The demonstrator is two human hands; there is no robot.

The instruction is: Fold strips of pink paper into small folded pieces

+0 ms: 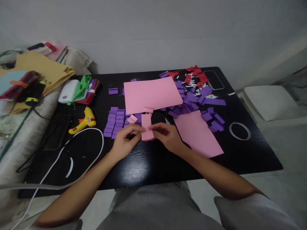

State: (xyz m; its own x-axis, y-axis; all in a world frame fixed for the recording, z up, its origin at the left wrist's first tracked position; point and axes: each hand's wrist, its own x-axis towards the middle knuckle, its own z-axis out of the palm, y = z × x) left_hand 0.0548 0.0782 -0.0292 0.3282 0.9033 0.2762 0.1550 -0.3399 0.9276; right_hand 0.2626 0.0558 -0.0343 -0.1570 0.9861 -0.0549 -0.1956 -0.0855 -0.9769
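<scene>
L hand [127,140] & R hand [167,135] pinch opposite edges of small folded pink paper strip [146,127], fingers nearly closed, just above black wooden table [134,166], near lg pink paper sheet [152,95].

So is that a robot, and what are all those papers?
No robot here, just a person's two bare hands. There's one picture, from a camera worn on their head, looking forward and down.

The left hand and right hand hold a folded pink paper between their fingertips. On the black table lie big pink sheets, lots of small purple pieces, red scraps and, over on the left, a yellow glue gun.
</scene>
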